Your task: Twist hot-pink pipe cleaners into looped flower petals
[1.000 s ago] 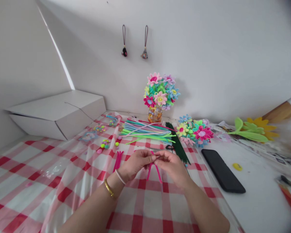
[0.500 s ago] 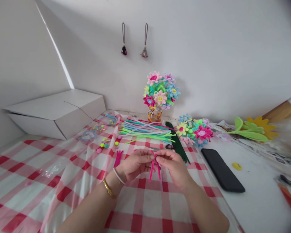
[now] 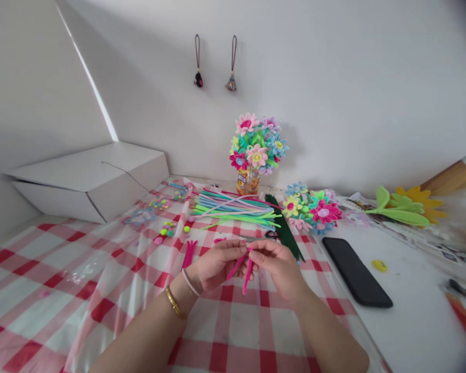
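Between my two hands is a bright pink pipe cleaner, bent so that two ends hang down in a narrow V. My left hand pinches it near the bend with thumb and forefinger. My right hand pinches the same spot from the other side, its fingertips nearly touching the left ones. The top of the bend is mostly covered by my fingers. Beside my left wrist lie several more pink pipe cleaners. Just beyond my hands are scissors, partly hidden.
Behind my hands lies a pile of coloured pipe cleaners alongside dark green stems. Pompoms are scattered left. A vase of fuzzy flowers stands at the wall. Further right are loose flowers and a black phone; a white box sits left.
The hanging pink ends have swung to the left, one now slanting toward my left palm. Both hands stay in nearly the same place with their pinch unchanged.
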### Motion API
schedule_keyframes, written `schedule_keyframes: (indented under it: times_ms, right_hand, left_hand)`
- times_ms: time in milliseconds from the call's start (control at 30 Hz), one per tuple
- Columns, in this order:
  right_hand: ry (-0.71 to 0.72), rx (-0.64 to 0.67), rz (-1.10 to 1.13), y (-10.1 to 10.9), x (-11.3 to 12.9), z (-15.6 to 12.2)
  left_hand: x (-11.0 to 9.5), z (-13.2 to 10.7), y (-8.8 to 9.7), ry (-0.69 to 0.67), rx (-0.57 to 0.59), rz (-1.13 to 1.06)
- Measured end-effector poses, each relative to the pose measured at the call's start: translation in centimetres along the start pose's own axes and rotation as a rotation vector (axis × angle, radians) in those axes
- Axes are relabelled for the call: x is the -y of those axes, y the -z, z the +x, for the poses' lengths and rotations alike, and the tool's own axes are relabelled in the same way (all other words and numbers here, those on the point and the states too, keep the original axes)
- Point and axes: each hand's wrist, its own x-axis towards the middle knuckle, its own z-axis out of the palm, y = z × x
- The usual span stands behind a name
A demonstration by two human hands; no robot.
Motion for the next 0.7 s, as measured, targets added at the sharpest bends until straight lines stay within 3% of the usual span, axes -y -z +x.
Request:
schedule_keyframes:
  times_ms: [200, 567, 700]
  right_hand:
    - [-0.004, 0.043, 0.083, -0.16, 0.08, 0.07]
    - [-0.013, 0.068, 0.034, 0.22, -0.17, 0.10]
    - [0.009, 0.032, 0.047, 0.24, -0.37, 0.21]
  left_hand:
    - [0.06, 0.00, 0.09, -0.015, 0.012, 0.034]
    - [0.19, 0.14, 0.38, -0.057, 0.018, 0.075]
    - [0.21, 0.23, -0.01, -0.060, -0.053, 0.029]
